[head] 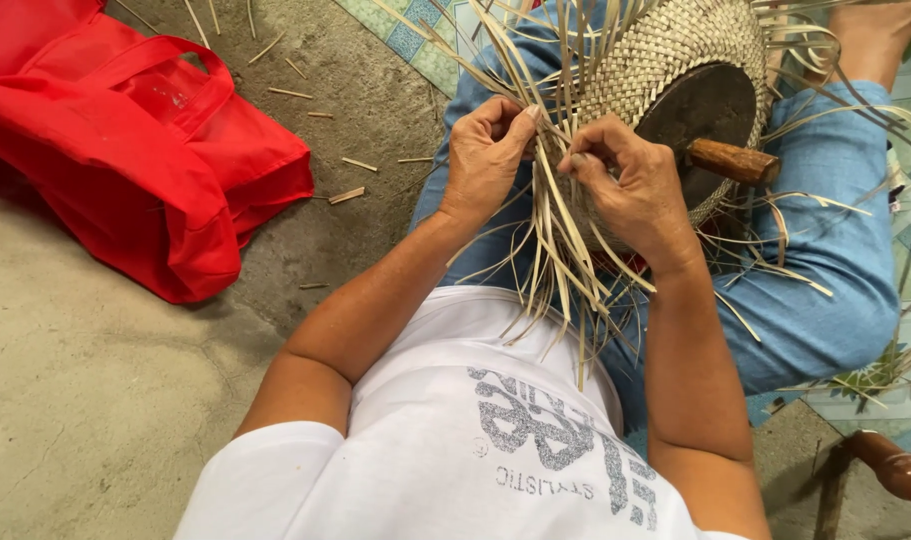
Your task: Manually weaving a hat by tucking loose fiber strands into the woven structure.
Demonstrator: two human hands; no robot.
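**Plaiting loose strips at the rim of a woven piece**

Seated on the ground, blue-trousered legs crossed, with a half-woven straw piece (665, 60) resting on the lap at about one o'clock from frame centre. Pulled over a dark rounded form (703, 105), with a wooden handle (732, 161) sticking out toward three o'clock.

Left hand (485, 155) curled, fingers closed narrow, pinching a few pale strips (560, 250) against the thumb. Right hand (630, 180) just beside it at three o'clock, fingertips closed on another strip near the woven edge. Both hands touching the work, nearly touching each other.

Judged from this: mid-weave, crossing one strip over the next at the rim. Best done with even tension on each strip, kept flat and untwisted, pressed snug against the last finished row before release. Loose ends fanning toward six o'clock likely to tangle; worth separating one at a time. Dry strips may crack if bent sharply.

Red cloth bag (145, 150) at nine to ten o'clock on the concrete floor (95, 400), well apart. Strip offcuts (346, 195) scattered between bag and knee.
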